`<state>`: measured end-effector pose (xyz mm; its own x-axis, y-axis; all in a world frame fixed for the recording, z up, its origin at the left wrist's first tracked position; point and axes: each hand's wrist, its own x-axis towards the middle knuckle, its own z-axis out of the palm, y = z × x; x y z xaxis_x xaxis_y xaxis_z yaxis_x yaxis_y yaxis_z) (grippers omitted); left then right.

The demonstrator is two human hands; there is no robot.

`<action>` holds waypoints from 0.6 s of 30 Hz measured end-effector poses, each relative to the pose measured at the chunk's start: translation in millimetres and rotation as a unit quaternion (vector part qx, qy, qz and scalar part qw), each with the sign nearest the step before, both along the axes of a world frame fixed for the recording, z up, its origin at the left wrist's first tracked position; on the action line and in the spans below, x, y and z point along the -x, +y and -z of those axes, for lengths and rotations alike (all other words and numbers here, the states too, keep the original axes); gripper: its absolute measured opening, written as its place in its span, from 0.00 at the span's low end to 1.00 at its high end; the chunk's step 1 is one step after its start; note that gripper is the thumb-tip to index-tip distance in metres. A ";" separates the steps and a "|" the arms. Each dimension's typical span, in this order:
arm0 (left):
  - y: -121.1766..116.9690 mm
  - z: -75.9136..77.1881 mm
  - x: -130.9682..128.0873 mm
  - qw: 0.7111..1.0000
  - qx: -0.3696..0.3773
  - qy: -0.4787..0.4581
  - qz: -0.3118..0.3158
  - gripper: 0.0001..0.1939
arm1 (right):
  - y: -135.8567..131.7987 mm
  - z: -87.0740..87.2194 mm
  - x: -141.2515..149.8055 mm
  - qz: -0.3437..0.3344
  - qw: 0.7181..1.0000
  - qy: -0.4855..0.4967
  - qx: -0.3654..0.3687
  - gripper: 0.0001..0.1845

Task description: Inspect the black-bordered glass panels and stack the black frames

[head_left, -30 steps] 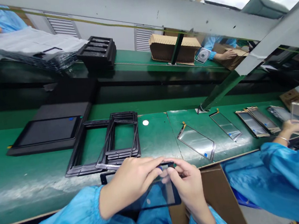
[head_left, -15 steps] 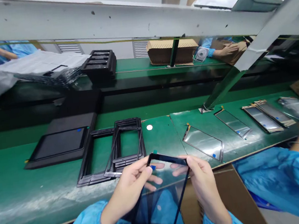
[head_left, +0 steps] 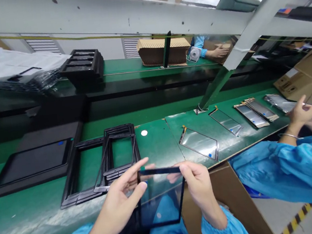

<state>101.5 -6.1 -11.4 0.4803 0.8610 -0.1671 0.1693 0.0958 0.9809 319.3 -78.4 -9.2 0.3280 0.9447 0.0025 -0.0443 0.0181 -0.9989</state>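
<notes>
A black-bordered clear touch-screen glass panel (head_left: 162, 200) is held up in front of me, in the lower middle of the head view. My right hand (head_left: 198, 181) pinches its upper right corner between thumb and fingers. At the upper left corner, my left hand (head_left: 123, 199) has its thumb and index finger spread apart, with some fingertips behind the glass. Whether those fingertips touch the panel is hard to tell. Beyond my left hand lie stacked black rectangular frames (head_left: 112, 174). Farther left, a dark screen panel (head_left: 34, 162) rests on black foam.
Two clear panels (head_left: 200, 144) (head_left: 225, 121) lie on the green bench (head_left: 156, 147) to the right, with stacked panels (head_left: 253, 115) beyond. A co-worker's hand (head_left: 299, 115) is at far right. A green-and-white post (head_left: 214, 86) rises from the bench; an open carton (head_left: 234, 194) stands below its edge.
My left thumb and index finger have spread away from the panel's corner, while my right hand keeps its pinch. The view has shifted right, and the co-worker's hand has moved.
</notes>
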 end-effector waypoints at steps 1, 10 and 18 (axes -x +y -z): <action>2.1 -4.8 0.0 0.998 -0.051 0.031 0.024 0.29 | 1.3 0.5 3.1 -0.024 1.000 -0.014 0.001 0.21; -3.5 -9.4 -2.9 0.997 0.043 0.018 0.065 0.24 | -5.2 18.0 -34.9 0.106 0.982 -0.153 -0.026 0.13; -3.1 4.5 3.4 0.989 0.082 -0.092 -0.076 0.26 | -31.8 53.6 -55.7 0.078 0.990 0.089 0.081 0.24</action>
